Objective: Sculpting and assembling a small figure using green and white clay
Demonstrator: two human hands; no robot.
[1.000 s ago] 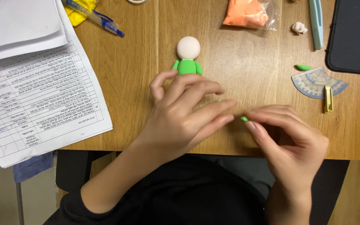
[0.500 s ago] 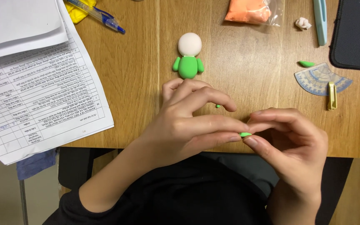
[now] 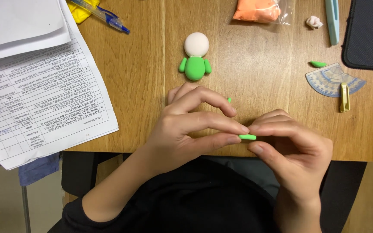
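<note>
While printed forms (image 3: 35, 86) lie pushed to the far left of the wooden tabletop (image 3: 143, 86), overlapped by blank sheets (image 3: 18, 21) and with a blue pen (image 3: 104, 17) and something yellow (image 3: 80, 11) at their top edge, the middle stays free for modelling, which is probably why they sit aside. Near the centre lies a small clay figure (image 3: 196, 57), white ball head on a green body with two stubby arms, flat on its back and well clear of the hands, so it cannot be squashed. Below it the left hand (image 3: 186, 129) curls with fingers bent, thumb and forefinger tips closed on one end of a thin green clay strip (image 3: 247, 137). A tiny green bit (image 3: 229, 100) peeks out just behind its fingers. The right hand (image 3: 294, 146) meets it, fingertips pinching the strip's other end, so both hands hold it just above the tabletop's near edge, close to the body, where fine shaping is easy. Farther right rest a bag of orange clay (image 3: 260, 11), a white clay scrap (image 3: 314, 21), a pale blue tool (image 3: 332, 19), a green clay wedge (image 3: 318, 64), a clear protractor (image 3: 333, 80), a yellow clip (image 3: 344, 97) and a dark mat (image 3: 370, 34)
</note>
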